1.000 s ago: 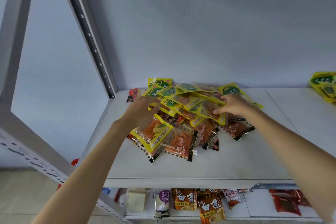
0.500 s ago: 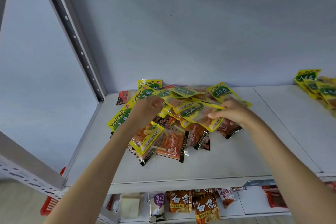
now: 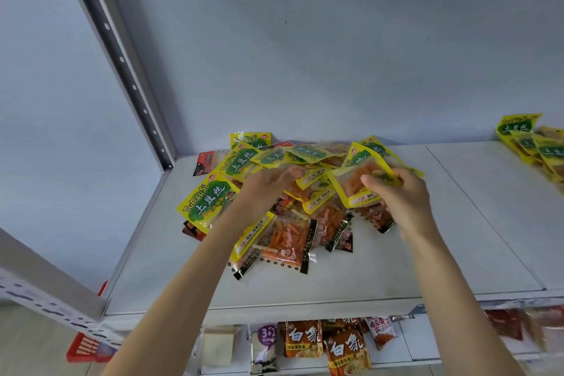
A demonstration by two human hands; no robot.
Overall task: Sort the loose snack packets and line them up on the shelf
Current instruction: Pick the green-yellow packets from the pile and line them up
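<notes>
A loose heap of snack packets [image 3: 283, 223] lies on the white shelf [image 3: 351, 278], yellow-green ones on top and orange-black ones at the front. My right hand [image 3: 399, 195] pinches a yellow-green packet [image 3: 357, 183] and holds it tilted above the heap's right side. My left hand [image 3: 265, 189] rests on the middle of the heap, fingers curled among the yellow-green packets; what it holds is hidden. Another yellow-green packet [image 3: 207, 201] lies at the heap's left edge.
A row of yellow-green packets [image 3: 531, 140] leans at the shelf's far right. A perforated metal upright [image 3: 122, 61] rises at the back left. The shelf below carries noodle packs [image 3: 305, 342] and other snacks. A red basket [image 3: 88, 348] sits low on the left.
My right hand has raised a yellow-green packet off the heap. My left hand has shifted right across the pile. The camera moved closer and slightly left.
</notes>
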